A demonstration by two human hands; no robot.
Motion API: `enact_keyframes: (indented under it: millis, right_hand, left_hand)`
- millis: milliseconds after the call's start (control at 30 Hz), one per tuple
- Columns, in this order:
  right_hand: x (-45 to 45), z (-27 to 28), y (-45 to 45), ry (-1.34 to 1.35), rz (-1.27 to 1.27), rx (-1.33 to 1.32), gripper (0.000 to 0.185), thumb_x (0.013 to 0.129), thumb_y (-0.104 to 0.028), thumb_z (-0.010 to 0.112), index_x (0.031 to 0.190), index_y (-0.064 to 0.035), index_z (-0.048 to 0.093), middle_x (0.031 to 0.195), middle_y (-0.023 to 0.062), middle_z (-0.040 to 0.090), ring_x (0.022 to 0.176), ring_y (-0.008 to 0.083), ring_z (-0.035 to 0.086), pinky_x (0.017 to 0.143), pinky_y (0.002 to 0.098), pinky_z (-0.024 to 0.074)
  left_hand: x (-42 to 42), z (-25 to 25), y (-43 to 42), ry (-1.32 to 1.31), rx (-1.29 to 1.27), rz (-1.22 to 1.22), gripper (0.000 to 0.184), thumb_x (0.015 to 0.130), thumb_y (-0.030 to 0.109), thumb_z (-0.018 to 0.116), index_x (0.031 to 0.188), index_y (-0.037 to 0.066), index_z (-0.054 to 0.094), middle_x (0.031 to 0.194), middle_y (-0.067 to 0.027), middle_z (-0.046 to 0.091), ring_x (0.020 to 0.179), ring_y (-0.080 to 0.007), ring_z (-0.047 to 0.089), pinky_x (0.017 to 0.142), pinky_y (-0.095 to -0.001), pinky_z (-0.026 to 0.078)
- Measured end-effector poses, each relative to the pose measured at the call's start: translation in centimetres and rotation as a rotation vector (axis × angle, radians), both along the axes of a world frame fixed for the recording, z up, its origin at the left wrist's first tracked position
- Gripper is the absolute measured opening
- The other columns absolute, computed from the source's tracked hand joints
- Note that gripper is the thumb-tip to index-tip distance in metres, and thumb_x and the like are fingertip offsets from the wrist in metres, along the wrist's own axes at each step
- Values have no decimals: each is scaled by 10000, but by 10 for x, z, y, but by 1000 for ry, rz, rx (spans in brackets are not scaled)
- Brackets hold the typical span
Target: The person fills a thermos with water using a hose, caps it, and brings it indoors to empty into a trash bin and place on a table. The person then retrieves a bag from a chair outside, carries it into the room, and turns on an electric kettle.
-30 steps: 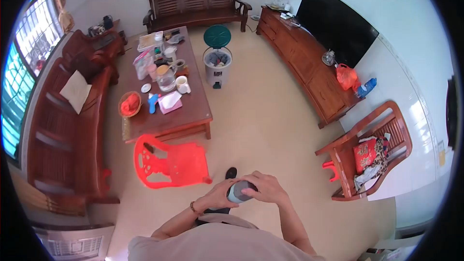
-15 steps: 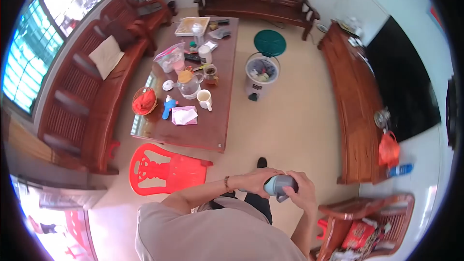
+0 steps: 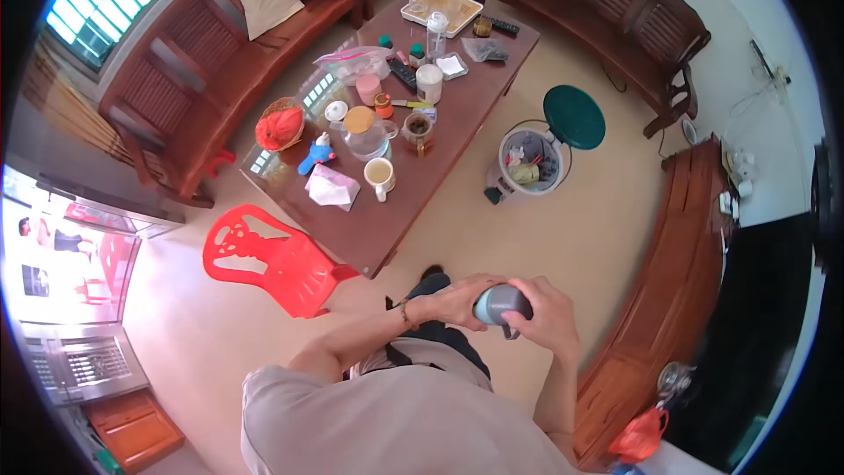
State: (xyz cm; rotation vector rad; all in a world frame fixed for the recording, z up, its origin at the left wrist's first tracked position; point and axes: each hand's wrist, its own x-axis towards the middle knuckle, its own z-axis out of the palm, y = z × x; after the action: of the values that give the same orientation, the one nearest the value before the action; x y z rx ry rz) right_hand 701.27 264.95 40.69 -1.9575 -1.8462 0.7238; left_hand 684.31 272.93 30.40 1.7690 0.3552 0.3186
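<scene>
A light-blue bottle with a grey lid (image 3: 503,304) is held in front of my body, lying sideways. My left hand (image 3: 459,301), with a beaded bracelet at the wrist, wraps round its blue body. My right hand (image 3: 547,315) grips the grey lid, fingers over the top and thumb on its near side. Beyond them stands the wooden table (image 3: 444,163) with a white mug (image 3: 380,178), a glass pitcher (image 3: 367,136), a glass cup of tea (image 3: 417,130) and a pink tissue pack (image 3: 332,186).
A red plastic chair (image 3: 294,268) stands left of my legs. An open bin (image 3: 531,163) with a green lid (image 3: 574,117) is ahead right. The wooden cabinet (image 3: 668,299) runs along the right, wooden benches (image 3: 198,44) at the left and back.
The view has swung to the right and moved nearer the table and bin. Both hands still hold the bottle, which now lies more sideways than one second ago.
</scene>
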Motion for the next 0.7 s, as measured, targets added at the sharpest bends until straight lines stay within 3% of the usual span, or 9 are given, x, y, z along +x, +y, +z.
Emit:
enact_keyframes:
  millis: [200,267,300,367,400,433,500,633,700]
  right_hand:
    - [85,-11,104,47,175,52,446,594,-227,704,1009,-100,600,876,89,569,771,246,588,651,364,476]
    - [127,-39,139,520,26,42,559,596,-252,710,1105,-86,547,986,70,576,867,231,590,679,368,495]
    - [140,-55,152,515,37,48,559,596,-252,710,1105,-86,547,986,70,576,867,231,590,679,368,495]
    - [167,-91,177,1584,-384,241,667,612,-229,655,1235,-130,438,1100,108,545,964,254,581,784,373,508]
    - [181,-110,185,1700,-473,296,722,662,-270,634,1310,-160,336,1163,149,509,1019,298,557,833,413,500]
    - [189,-116,193,1702,-466,304,722,662,-270,634,1310,-160,336,1163,149,509,1019,298,557,833,413,500]
    - [200,-129,208,2061,-377,186,660,711,-285,611,1307,-154,357,1185,168,500,1056,323,528,825,478,487]
    - [213,-173,216,2138,-431,-11,624,737,-302,608,1298,-157,375,1191,145,504,1100,341,488,813,522,473]
    - [210,-176,219,2072,-709,35,523,740,-285,617,1224,-149,474,1177,117,520,991,343,552,732,461,513]
  left_hand:
    - [56,-36,80,80,-46,148,829,517,197,755,1250,59,394,1149,-162,511,1039,-323,525,899,-380,427]
    - [73,-49,116,42,-83,245,824,527,215,759,1254,74,396,1137,-152,520,1055,-315,520,907,-373,422]
    - [82,-57,135,36,-75,253,824,527,215,759,1254,74,396,1137,-152,520,1055,-315,520,907,-373,422]
    - [103,-64,178,98,-37,404,811,531,222,761,1246,80,405,1140,-138,519,1056,-305,521,909,-367,420]
    - [113,-64,198,122,-59,490,780,536,230,762,1222,82,420,1137,-130,521,1052,-299,524,909,-362,419]
    - [124,-65,221,119,-50,489,780,536,230,762,1222,82,420,1137,-130,521,1052,-299,524,909,-362,419]
    - [143,-76,267,118,15,636,762,534,232,765,1201,84,427,1133,-132,520,1058,-299,520,912,-362,412]
    - [176,-113,350,134,202,823,722,523,217,770,1155,83,448,1125,-115,509,1053,-309,478,900,-386,400]
    - [188,-134,381,186,336,908,728,516,215,774,1152,85,445,1127,-108,502,1037,-313,462,882,-402,402]
